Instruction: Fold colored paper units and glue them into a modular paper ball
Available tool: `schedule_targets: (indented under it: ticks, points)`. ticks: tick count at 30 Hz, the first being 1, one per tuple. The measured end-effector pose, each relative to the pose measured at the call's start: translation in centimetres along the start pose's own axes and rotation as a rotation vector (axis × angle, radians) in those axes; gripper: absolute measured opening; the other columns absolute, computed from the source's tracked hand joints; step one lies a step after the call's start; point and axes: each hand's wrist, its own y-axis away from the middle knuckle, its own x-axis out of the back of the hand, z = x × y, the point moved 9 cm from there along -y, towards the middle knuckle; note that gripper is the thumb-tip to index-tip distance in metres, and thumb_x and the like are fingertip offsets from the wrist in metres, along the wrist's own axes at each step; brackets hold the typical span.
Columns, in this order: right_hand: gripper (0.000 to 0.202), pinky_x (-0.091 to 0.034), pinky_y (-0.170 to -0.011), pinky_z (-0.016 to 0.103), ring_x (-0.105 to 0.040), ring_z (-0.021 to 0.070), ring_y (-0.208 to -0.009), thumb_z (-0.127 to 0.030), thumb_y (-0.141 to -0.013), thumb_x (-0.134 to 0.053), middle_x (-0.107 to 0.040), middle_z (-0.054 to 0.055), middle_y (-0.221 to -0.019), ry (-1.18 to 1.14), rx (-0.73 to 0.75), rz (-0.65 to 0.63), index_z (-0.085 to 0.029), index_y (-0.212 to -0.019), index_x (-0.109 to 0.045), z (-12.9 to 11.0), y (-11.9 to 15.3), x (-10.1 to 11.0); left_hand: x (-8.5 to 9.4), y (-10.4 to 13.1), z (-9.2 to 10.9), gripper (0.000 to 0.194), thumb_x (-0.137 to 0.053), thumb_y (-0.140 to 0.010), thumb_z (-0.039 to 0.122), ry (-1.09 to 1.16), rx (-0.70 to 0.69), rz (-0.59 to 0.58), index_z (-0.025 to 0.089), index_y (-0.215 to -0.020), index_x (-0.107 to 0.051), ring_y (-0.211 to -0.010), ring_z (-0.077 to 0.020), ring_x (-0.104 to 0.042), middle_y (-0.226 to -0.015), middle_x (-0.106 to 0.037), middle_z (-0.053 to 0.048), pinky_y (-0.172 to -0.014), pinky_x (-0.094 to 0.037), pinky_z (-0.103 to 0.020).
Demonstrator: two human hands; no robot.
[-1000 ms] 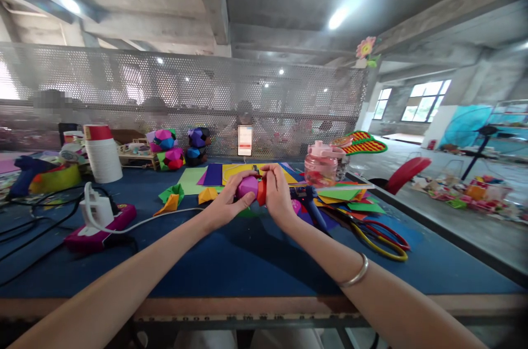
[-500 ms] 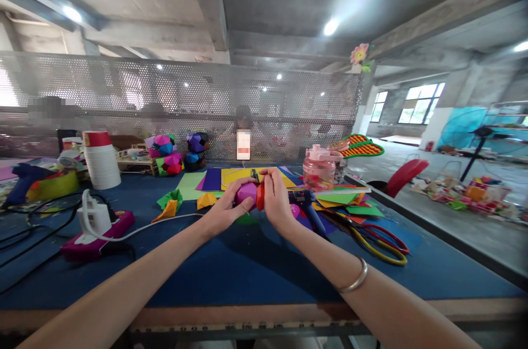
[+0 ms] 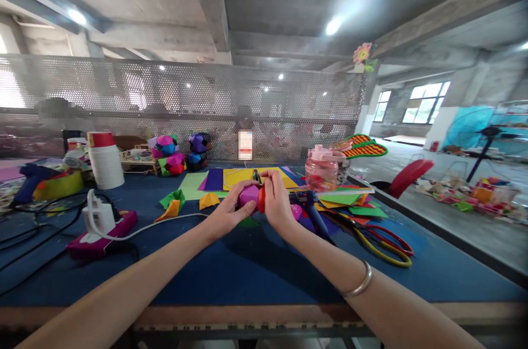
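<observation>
My left hand (image 3: 231,210) is closed around a folded-paper ball (image 3: 249,195) with a purple face and an orange-red side. From the other side my right hand (image 3: 279,206) presses on it, fingers bent over the orange-red part. My fingers hide much of the ball. Just right of my right hand lies a dark blue glue gun (image 3: 314,214). To the left are a folded orange paper piece (image 3: 209,200) and a green one (image 3: 171,200). Coloured paper sheets (image 3: 235,177) spread behind my hands.
Scissors (image 3: 385,244) with red and yellow handles lie at the right. A pink bottle (image 3: 320,167) stands behind them. At the left are a purple power strip (image 3: 99,236), a paper cup stack (image 3: 105,164) and cables. Finished paper balls (image 3: 169,153) sit near the mesh screen (image 3: 198,96).
The camera view has shifted slightly, so the scene sits a little further right. Both hands stay on the paper ball, with hardly any change in grip.
</observation>
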Motion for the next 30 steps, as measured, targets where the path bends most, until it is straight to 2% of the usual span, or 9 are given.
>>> schedule_targets:
  ticks: [19, 22, 24, 27, 30]
  points:
    - [0.017, -0.042, -0.082, 0.036, -0.054, 0.0201, -0.088, -0.031, -0.093, -0.033, -0.057, 0.006, -0.096, 0.009, -0.012, 0.005, -0.022, -0.095, -0.048, -0.1, 0.2, 0.0, 0.0, 0.0, 0.3, 0.046, -0.055, -0.091, 0.041, 0.01, -0.034, 0.001, 0.025, -0.133, -0.048, -0.128, -0.0278, -0.043, -0.135, -0.049, -0.01, -0.112, -0.03, -0.043]
    - [0.017, -0.043, -0.083, 0.036, -0.054, 0.0198, -0.089, -0.032, -0.093, -0.035, -0.057, 0.006, -0.096, -0.027, -0.018, -0.001, -0.022, -0.096, -0.048, -0.3, 0.0, -0.1, 0.1, -0.2, 0.3, 0.045, -0.056, -0.09, 0.04, 0.103, -0.009, -0.001, 0.027, -0.133, -0.049, -0.129, -0.027, -0.043, -0.138, -0.048, -0.009, -0.112, -0.031, -0.042]
    - [0.017, -0.044, -0.081, 0.034, -0.055, 0.019, -0.087, -0.034, -0.093, -0.037, -0.056, 0.005, -0.094, -0.076, -0.045, -0.01, -0.022, -0.096, -0.049, -0.2, -0.2, -0.2, 0.2, -0.3, -0.2, 0.046, -0.057, -0.09, 0.041, 0.22, 0.054, -0.001, 0.029, -0.134, -0.049, -0.128, -0.0268, -0.044, -0.139, -0.048, -0.008, -0.11, -0.034, -0.042]
    - [0.022, -0.045, -0.072, 0.031, -0.054, 0.0175, -0.078, -0.042, -0.092, -0.04, -0.055, 0.002, -0.086, -0.154, -0.125, -0.01, -0.022, -0.095, -0.049, 0.2, -0.6, -0.1, 0.5, -0.4, -1.4, 0.049, -0.062, -0.087, 0.041, 0.438, 0.169, 0.027, 0.03, -0.133, -0.05, -0.123, -0.0257, -0.052, -0.134, -0.055, -0.007, -0.105, -0.04, -0.039]
    - [0.028, -0.043, -0.063, 0.029, -0.053, 0.0172, -0.075, -0.048, -0.091, -0.041, -0.053, 0.001, -0.084, -0.164, -0.201, 0.024, -0.023, -0.094, -0.05, 0.9, -0.9, 0.4, 1.6, -0.4, -2.6, 0.053, -0.066, -0.084, 0.04, 0.633, 0.274, 0.107, 0.03, -0.133, -0.05, -0.109, -0.0235, -0.062, -0.127, -0.061, -0.007, -0.095, -0.049, -0.037]
